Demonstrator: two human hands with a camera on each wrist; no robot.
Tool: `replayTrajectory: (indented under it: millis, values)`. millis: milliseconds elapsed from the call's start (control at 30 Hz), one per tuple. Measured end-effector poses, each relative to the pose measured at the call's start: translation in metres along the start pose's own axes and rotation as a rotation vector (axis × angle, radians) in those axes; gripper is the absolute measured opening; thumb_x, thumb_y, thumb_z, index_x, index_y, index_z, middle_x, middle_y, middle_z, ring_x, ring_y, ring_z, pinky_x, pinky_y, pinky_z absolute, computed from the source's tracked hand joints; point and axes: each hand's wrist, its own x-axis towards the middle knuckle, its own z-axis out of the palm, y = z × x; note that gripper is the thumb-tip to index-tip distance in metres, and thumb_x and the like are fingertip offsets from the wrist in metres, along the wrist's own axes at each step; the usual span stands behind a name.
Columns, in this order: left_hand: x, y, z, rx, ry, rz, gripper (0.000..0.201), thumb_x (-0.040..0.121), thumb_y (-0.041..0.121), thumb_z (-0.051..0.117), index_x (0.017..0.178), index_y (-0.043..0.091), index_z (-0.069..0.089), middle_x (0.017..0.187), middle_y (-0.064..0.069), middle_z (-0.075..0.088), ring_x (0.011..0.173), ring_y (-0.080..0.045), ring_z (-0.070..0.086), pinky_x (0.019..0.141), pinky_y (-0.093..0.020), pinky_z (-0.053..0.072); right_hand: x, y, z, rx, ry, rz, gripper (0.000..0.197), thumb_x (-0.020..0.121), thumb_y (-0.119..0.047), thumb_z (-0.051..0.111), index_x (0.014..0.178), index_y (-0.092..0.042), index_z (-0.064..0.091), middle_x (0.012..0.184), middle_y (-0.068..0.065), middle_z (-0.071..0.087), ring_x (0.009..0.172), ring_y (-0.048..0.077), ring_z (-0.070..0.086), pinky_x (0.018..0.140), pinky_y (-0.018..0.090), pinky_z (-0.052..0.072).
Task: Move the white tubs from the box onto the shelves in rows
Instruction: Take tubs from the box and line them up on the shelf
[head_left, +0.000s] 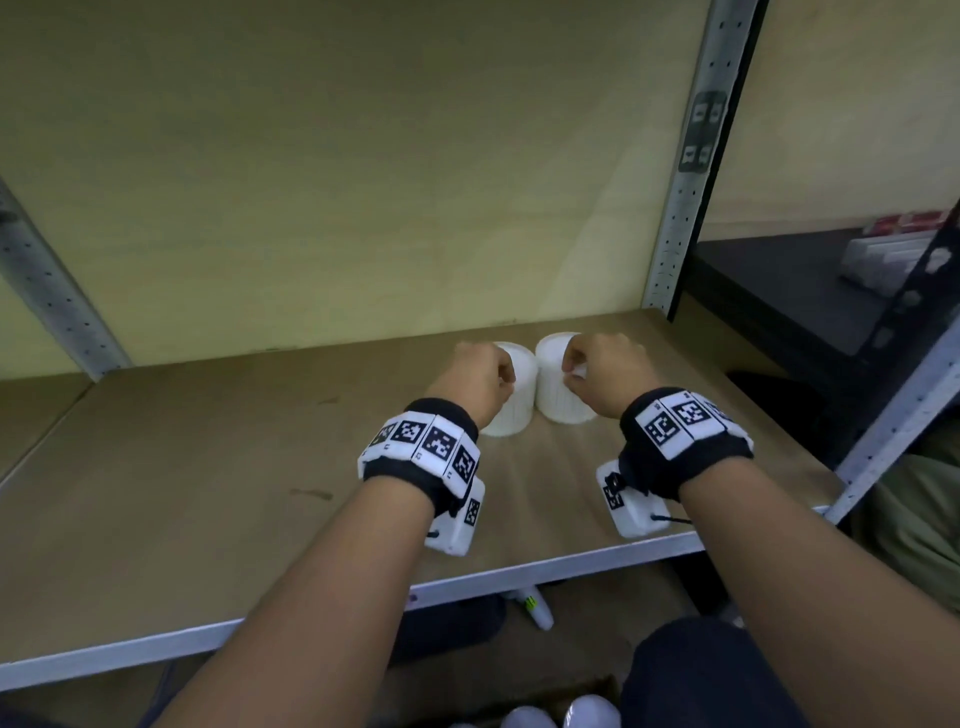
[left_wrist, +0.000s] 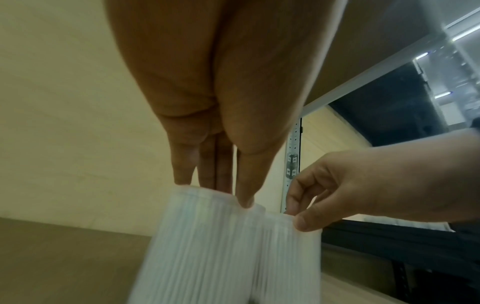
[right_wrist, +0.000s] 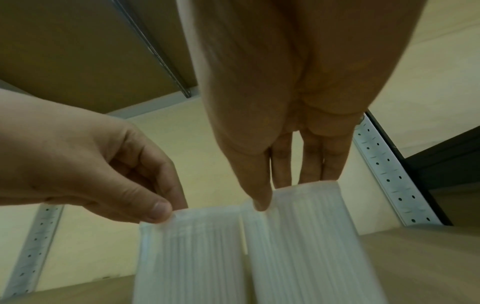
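Observation:
Two white ribbed tubs stand side by side on the brown shelf board (head_left: 234, 467), toward its back right. My left hand (head_left: 505, 378) pinches the top rim of the left tub (head_left: 511, 410) from above. My right hand (head_left: 572, 368) pinches the rim of the right tub (head_left: 558, 397) the same way. In the left wrist view my left fingers (left_wrist: 245, 197) come down onto the left tub (left_wrist: 197, 246), with the right hand (left_wrist: 363, 191) beside it. The right wrist view shows my right thumb (right_wrist: 259, 199) on the right tub (right_wrist: 306, 246) and the left tub (right_wrist: 192, 257) next to it, almost touching.
A perforated metal upright (head_left: 685, 208) stands just behind and right of the tubs, another upright (head_left: 57, 291) at far left. A pale back panel (head_left: 337, 182) closes the shelf. A black shelf unit (head_left: 779, 291) adjoins on the right. More white tubs (head_left: 561, 717) show at the bottom edge.

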Motion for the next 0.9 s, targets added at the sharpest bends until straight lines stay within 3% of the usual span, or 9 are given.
replayTrajectory:
  millis: [200,467,733,900]
  values:
    - [0.049,-0.006,0.006,-0.02,0.019,-0.002,0.018,0.091,0.011,0.058,0.103,0.005,0.071,0.112,-0.012,0.067,0.099,-0.025,0.066,0.087,-0.025,0.05,0.052,0.01,0.009,0.01,0.017,0.023,0.015,0.088,-0.021,0.059,0.101,-0.018,0.065,0.111,0.004,0.069,0.101,0.025,0.064,0.087,0.032,0.052]
    - [0.109,-0.024,0.014,-0.032,0.069,0.0,0.013,0.088,0.01,0.062,0.096,0.006,0.072,0.105,-0.01,0.07,0.096,-0.024,0.067,0.091,-0.032,0.053,0.111,0.016,0.019,0.038,0.037,0.013,0.015,0.089,-0.021,0.058,0.103,-0.017,0.064,0.11,0.005,0.069,0.099,0.026,0.065,0.087,0.032,0.052]
    - [0.138,-0.033,0.02,-0.038,0.114,0.025,0.013,0.088,0.01,0.061,0.095,0.007,0.071,0.103,-0.011,0.07,0.096,-0.024,0.066,0.091,-0.035,0.053,0.136,0.018,0.024,0.014,0.052,-0.013,0.019,0.093,-0.021,0.054,0.111,-0.016,0.06,0.113,0.006,0.067,0.104,0.027,0.062,0.086,0.031,0.046]
    - [0.143,-0.036,0.021,-0.033,0.142,0.043,0.017,0.09,0.01,0.059,0.101,0.006,0.071,0.109,-0.011,0.069,0.103,-0.024,0.065,0.093,-0.033,0.051,0.141,0.021,0.026,0.027,0.032,0.004,0.028,0.089,-0.009,0.052,0.115,-0.017,0.056,0.117,0.009,0.063,0.103,0.029,0.06,0.079,0.028,0.043]
